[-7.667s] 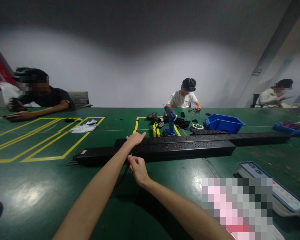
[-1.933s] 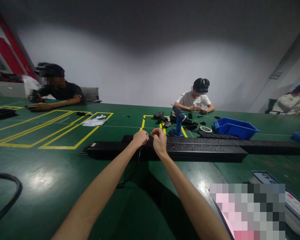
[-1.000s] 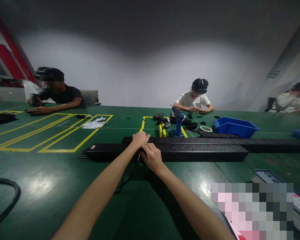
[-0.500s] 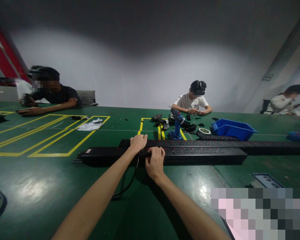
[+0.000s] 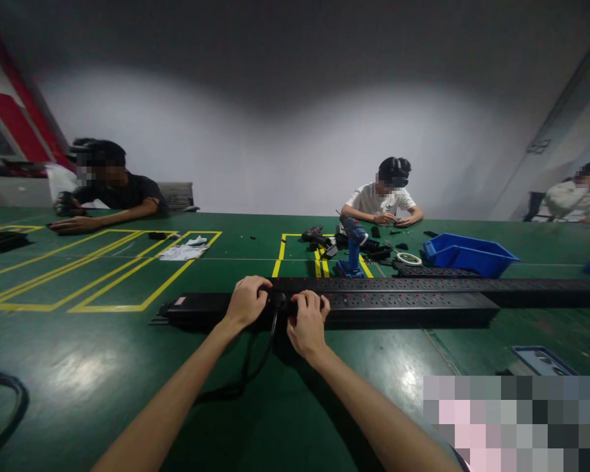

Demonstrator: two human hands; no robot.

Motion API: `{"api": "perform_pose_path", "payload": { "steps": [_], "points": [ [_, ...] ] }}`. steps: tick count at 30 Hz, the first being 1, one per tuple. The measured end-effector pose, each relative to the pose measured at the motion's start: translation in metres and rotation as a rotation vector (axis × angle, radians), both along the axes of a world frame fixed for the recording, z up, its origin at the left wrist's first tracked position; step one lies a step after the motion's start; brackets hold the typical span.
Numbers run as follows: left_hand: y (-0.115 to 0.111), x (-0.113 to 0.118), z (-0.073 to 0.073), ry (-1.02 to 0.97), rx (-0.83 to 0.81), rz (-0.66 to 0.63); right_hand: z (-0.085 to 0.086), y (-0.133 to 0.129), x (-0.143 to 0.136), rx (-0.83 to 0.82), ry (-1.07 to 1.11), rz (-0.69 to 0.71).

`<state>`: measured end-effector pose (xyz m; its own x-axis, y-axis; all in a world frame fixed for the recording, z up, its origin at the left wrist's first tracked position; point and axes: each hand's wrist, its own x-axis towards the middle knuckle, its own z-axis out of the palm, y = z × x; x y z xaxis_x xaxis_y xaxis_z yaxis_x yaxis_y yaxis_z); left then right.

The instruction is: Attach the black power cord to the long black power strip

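A long black power strip lies across the green table in front of me, its sockets facing up. A black plug stands at the strip between my hands, and its cable hangs over the near side onto the table. My left hand grips the strip just left of the plug, fingers curled over the top. Just right of the plug, my right hand is bent over the strip's near edge; its fingertips rest on the top face. A second long power strip lies directly behind, reaching farther right.
Behind the strips are a blue cordless drill, a white ring and a blue bin. White papers lie left on yellow-taped outlines. A thick black cable curves at lower left. Three people sit around the far side.
My left hand has moved left and nearer, from the rear strip's edge onto the near strip, uncovering the plug. My right hand stays almost in place. The view has shifted slightly.
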<state>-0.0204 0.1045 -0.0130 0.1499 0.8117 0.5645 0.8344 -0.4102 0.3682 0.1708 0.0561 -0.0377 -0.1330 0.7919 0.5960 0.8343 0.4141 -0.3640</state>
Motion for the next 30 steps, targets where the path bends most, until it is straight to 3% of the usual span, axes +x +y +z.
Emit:
{"api": "perform_pose_path", "payload": {
  "steps": [5, 12, 22, 30],
  "points": [
    [-0.015, 0.001, -0.009, 0.107, 0.072, -0.045, 0.003, -0.004, 0.000, 0.024, -0.073, 0.003],
    [-0.021, 0.003, -0.008, 0.121, 0.149, -0.109, 0.005, -0.007, -0.004, 0.097, -0.140, 0.105],
    [-0.026, 0.006, 0.001, 0.121, -0.001, -0.085, 0.003, -0.006, -0.004, 0.060, -0.149, 0.118],
    [-0.026, 0.006, 0.004, 0.124, -0.027, -0.095, 0.003, -0.007, -0.003, 0.060, -0.128, 0.085]
  ]
}}
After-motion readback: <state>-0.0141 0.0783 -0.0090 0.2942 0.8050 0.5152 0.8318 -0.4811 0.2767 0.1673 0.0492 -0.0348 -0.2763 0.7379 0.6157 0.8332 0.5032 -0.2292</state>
